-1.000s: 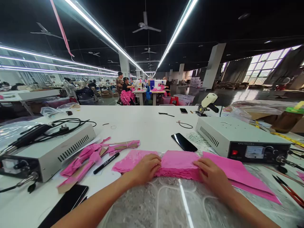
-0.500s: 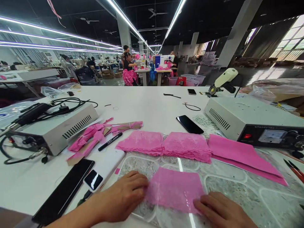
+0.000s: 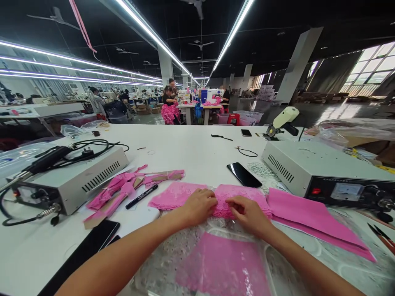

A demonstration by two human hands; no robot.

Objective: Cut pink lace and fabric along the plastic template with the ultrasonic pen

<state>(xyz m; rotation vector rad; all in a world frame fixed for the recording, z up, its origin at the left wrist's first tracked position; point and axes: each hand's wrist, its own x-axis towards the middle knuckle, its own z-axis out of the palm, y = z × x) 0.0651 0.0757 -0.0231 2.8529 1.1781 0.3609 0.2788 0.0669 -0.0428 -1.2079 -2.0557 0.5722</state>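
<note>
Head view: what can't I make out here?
All in the head view:
Left lace stack: inner end hidden by the left hand and its grip.
Near pink piece: lower end cut off by the bottom edge.
Red-handled tool: handle ends cut off by the right edge.
Meter: reading too small.

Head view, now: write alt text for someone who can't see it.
A person's bare left hand and bare right hand are at two side-by-side stacks of pink lace-edged fabric on a white table. A flat pink fabric piece lies nearer the camera; boxy grey machines stand either side.
</note>
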